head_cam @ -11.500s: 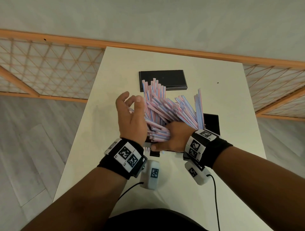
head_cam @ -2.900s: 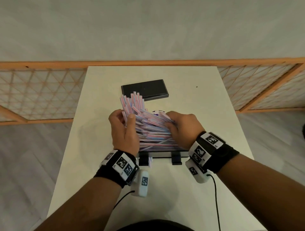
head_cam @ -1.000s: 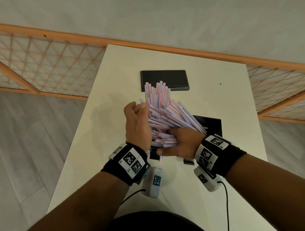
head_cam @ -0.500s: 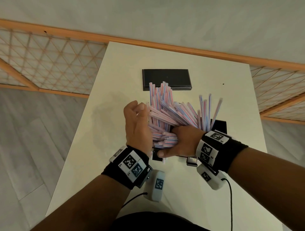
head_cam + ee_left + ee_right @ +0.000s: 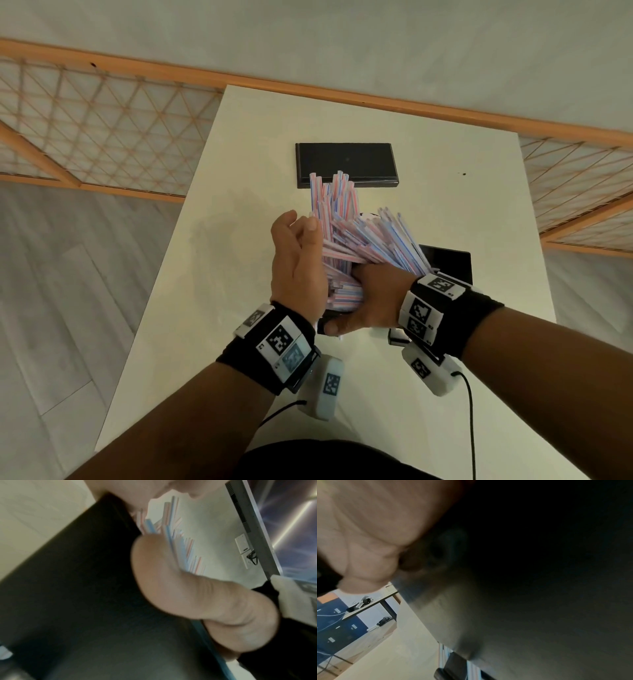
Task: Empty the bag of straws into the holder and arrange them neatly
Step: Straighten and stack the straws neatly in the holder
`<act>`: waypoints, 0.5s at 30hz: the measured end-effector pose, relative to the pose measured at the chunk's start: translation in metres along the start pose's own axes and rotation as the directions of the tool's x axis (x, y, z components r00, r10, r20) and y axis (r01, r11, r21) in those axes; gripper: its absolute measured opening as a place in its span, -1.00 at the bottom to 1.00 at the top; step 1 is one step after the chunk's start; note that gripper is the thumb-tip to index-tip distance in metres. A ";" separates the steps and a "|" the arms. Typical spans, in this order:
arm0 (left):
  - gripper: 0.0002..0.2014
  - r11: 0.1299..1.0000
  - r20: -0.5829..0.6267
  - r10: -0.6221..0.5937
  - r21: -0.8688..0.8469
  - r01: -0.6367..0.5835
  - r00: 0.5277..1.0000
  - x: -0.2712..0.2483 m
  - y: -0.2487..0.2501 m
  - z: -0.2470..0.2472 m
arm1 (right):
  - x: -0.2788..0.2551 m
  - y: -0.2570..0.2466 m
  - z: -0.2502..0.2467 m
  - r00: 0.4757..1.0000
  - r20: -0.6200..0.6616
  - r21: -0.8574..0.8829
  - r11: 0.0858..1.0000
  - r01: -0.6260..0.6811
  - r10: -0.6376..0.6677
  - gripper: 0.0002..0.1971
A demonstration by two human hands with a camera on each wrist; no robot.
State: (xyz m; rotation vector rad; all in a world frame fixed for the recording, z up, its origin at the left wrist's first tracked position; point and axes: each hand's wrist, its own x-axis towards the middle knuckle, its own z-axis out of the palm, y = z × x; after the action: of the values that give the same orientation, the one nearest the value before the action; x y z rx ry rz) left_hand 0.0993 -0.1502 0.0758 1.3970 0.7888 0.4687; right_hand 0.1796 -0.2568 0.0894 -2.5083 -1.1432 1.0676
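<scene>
Pink, blue and white striped straws (image 5: 356, 236) fan out untidily from a black holder (image 5: 448, 263) at the middle of the white table (image 5: 233, 308). My left hand (image 5: 298, 257) cups the left side of the bundle, its fingers curled round the upright straws. My right hand (image 5: 373, 301) reaches in from the right and grips the straws' lower ends. Its fingers are buried among them and its thumb lies along the holder's front. In the left wrist view, straws (image 5: 173, 536) rise behind my thumb beside the holder's dark wall (image 5: 77, 588). The right wrist view shows only palm and the holder (image 5: 522, 588).
A flat black lid (image 5: 346, 164) lies on the table behind the straws. A wooden lattice railing (image 5: 102, 113) runs past the table's far and side edges. Black cables trail from the wrist cameras near the front edge.
The straws that stood upright at the right half a second ago have tipped down into a slanted fan. Both hands have stayed at the holder.
</scene>
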 end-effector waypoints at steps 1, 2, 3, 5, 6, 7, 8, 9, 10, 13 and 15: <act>-0.32 1.000 -0.008 0.005 -0.023 -0.005 1.000 -0.002 0.001 0.000 | 0.002 0.002 0.000 1.000 0.007 0.024 1.000 -0.011 0.011 -0.09; -0.29 0.999 -0.014 0.011 -0.036 -0.011 1.000 -0.003 0.000 -0.001 | 0.004 0.003 -0.001 0.999 0.022 0.056 0.997 -0.044 0.043 -0.06; -0.24 1.000 -0.008 0.009 -0.023 -0.009 1.000 -0.003 0.000 -0.002 | 0.006 0.003 -0.003 0.995 0.038 0.060 0.994 -0.091 0.089 -0.05; -0.18 0.997 0.057 -0.021 0.075 0.016 0.998 -0.004 0.000 -0.004 | 0.005 0.003 -0.005 0.989 0.039 -0.021 0.990 -0.139 0.140 -0.07; -0.17 0.988 0.107 -0.042 0.155 0.025 0.993 -0.004 0.000 -0.004 | 0.003 0.004 -0.003 0.989 0.030 -0.066 0.988 -0.141 0.143 -0.07; -0.19 0.974 0.142 -0.059 0.224 0.026 0.988 -0.005 0.000 -0.004 | 0.000 0.004 -0.001 0.990 0.024 -0.074 0.988 -0.136 0.138 -0.06; -0.19 0.964 0.154 -0.059 0.264 0.017 0.986 -0.005 0.001 -0.005 | -0.003 0.005 0.000 0.990 0.021 -0.065 0.989 -0.136 0.138 -0.07; -0.19 0.963 0.140 -0.049 0.268 0.010 0.989 -0.005 0.003 -0.006 | -0.005 0.006 0.000 0.990 0.023 -0.049 0.989 -0.140 0.141 -0.10; -0.19 0.970 0.109 -0.035 0.244 0.007 0.993 -0.004 0.005 -0.008 | -0.008 0.007 -0.001 0.990 0.024 -0.034 0.990 -0.137 0.138 -0.14; -0.19 0.981 0.054 -0.024 0.193 0.013 0.998 -0.001 0.004 -0.010 | -0.024 0.017 -0.003 0.994 -0.086 -0.006 0.998 -0.066 0.065 -0.29; -0.20 0.981 0.095 -0.055 0.192 0.036 0.994 -0.002 0.000 -0.008 | -0.036 0.022 0.000 0.985 -0.173 -0.042 0.999 -0.028 0.020 -0.31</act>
State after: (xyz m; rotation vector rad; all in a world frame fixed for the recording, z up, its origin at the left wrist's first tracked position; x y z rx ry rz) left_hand 0.0921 -0.1456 0.0765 1.5635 0.7986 0.2908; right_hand 0.1764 -0.2977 0.0986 -2.5956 -1.1015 0.8195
